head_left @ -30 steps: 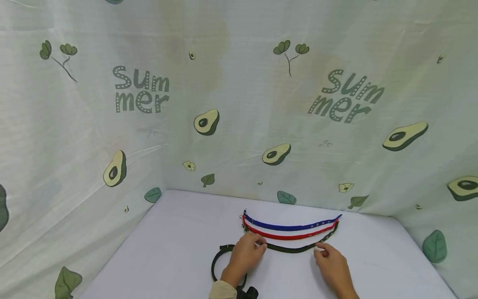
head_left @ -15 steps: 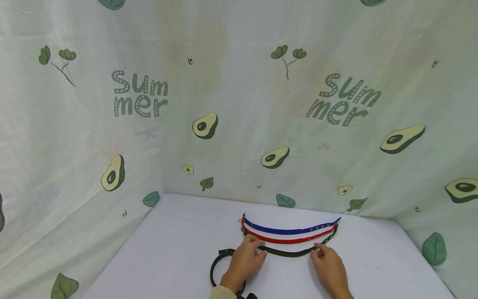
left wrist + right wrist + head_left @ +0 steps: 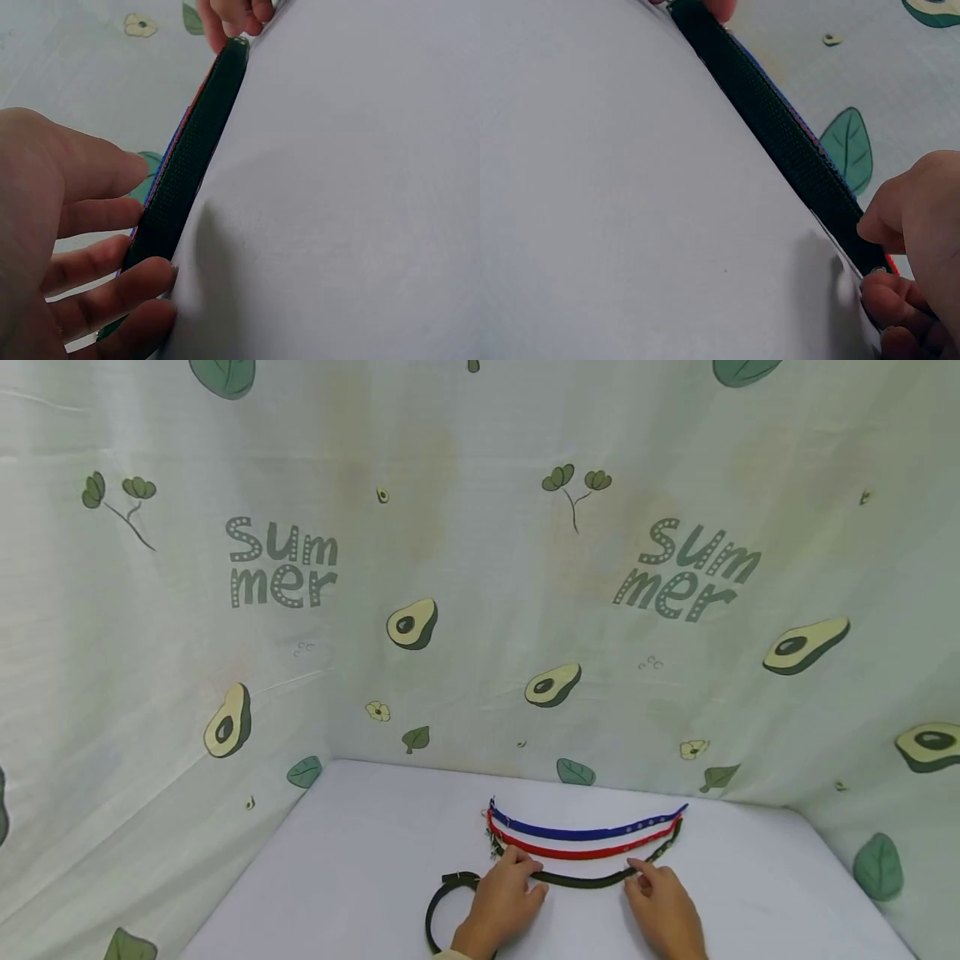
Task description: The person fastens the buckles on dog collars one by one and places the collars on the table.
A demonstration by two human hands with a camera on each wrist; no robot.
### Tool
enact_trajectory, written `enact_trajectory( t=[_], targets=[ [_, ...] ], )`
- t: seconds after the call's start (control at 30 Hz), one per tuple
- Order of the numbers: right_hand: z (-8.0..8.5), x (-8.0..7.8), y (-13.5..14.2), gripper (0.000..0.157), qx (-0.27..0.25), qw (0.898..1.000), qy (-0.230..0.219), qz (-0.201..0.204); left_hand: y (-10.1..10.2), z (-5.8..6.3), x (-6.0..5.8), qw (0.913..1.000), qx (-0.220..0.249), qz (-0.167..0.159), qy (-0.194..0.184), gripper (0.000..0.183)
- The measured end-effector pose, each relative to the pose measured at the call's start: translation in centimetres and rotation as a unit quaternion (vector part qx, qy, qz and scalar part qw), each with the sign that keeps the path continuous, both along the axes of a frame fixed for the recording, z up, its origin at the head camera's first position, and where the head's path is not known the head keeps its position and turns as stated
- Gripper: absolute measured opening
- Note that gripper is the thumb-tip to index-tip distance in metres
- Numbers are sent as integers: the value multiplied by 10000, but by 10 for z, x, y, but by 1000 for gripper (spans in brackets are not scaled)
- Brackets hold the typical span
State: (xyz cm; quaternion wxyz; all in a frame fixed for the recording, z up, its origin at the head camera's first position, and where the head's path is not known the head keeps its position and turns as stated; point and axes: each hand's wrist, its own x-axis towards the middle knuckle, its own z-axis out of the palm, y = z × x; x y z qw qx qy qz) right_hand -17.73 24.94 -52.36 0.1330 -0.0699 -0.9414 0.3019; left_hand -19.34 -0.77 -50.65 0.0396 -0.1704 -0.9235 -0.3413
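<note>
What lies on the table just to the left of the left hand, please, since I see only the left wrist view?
Observer: A dark looped strap lies there in the head view, partly hidden by the left hand.
Operator: Thank you; are the red strap and blue strap pressed against the dark green strap?
Observer: No, across their middles all three lie apart, with white tabletop showing between them.

1. A pale grey-green fabric sheet (image 3: 487, 577) hangs along the back and both sides, lightly creased, with faint tan blotches (image 3: 427, 468).
2. Printed on it are dotted grey-green "Summer" lettering (image 3: 288, 578), yellow-green avocado halves (image 3: 412, 624) and flat green leaves (image 3: 878, 867).
3. A smooth white tabletop (image 3: 360, 843) meets the sheet under soft, even light.
</note>
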Motion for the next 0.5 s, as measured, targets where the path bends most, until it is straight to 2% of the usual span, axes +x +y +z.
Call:
enact_trajectory(
  t=[0.13, 0.23, 0.37, 0.5],
  targets=[
    [1, 2, 0, 21, -40, 9999, 157, -38, 1, 0, 2, 9999, -121, 18, 113, 30],
    [3, 2, 2, 15, -152, 9998, 102, -78, 4, -1, 2, 9994, -268, 145, 153, 28],
    [5, 3, 4, 18, -219, 9997, -84, -93, 10, -3, 4, 9983, -385, 390, 218, 18],
    [6, 3, 4, 19, -276, 9995, -71, -113, 16, -3, 5, 9952, -520, 655, 507, 12]
  ],
)
